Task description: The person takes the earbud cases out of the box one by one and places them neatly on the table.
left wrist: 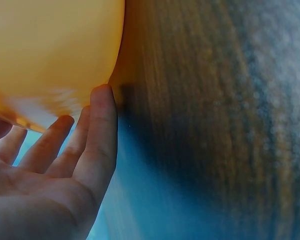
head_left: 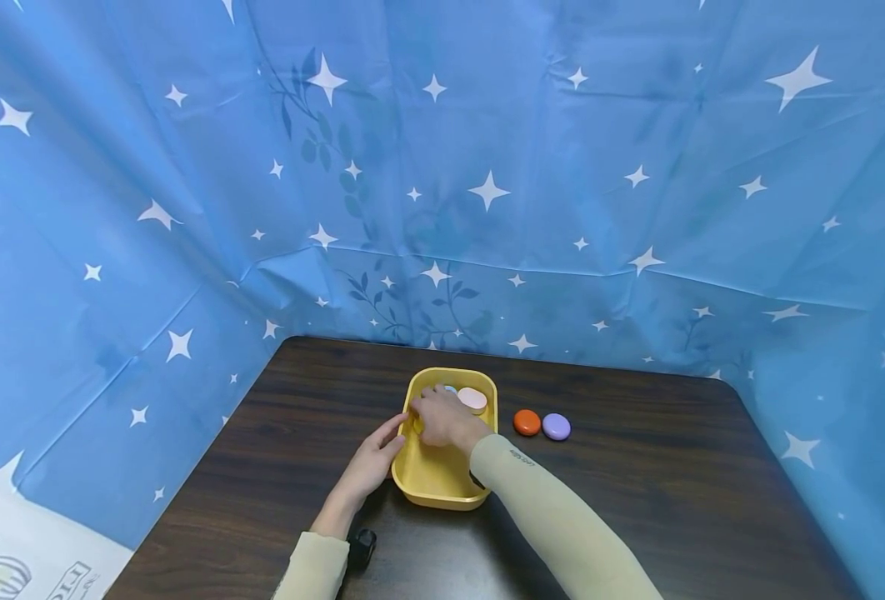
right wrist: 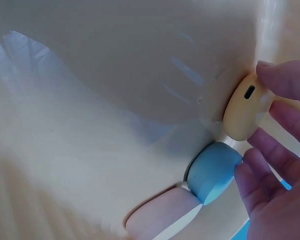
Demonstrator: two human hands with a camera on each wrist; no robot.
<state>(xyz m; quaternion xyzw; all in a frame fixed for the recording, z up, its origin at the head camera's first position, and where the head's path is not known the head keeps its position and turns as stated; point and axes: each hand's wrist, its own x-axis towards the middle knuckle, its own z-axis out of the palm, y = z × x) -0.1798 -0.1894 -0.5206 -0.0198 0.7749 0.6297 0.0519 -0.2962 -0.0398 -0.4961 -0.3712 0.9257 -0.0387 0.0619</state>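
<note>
In the head view a yellow plastic bin [head_left: 435, 502] stands on the table. My right hand [head_left: 442, 417] reaches into its far left part. The right wrist view shows that hand's thumb and fingers pinching a yellow round puck [right wrist: 242, 117] with a small dark slot in its side. Beside it in the bin sit a blue puck [right wrist: 215, 172], which the other fingers reach, and a pale pink puck [right wrist: 162, 215]. My left hand [head_left: 369, 464] rests its fingertips against the bin's left wall, fingers nearly straight in the left wrist view.
An orange puck [head_left: 527, 422] and a purple puck [head_left: 557, 427] lie side by side on the dark wood table [head_left: 637, 483], right of the bin. A blue star-patterned curtain [head_left: 442, 208] hangs behind and around the table.
</note>
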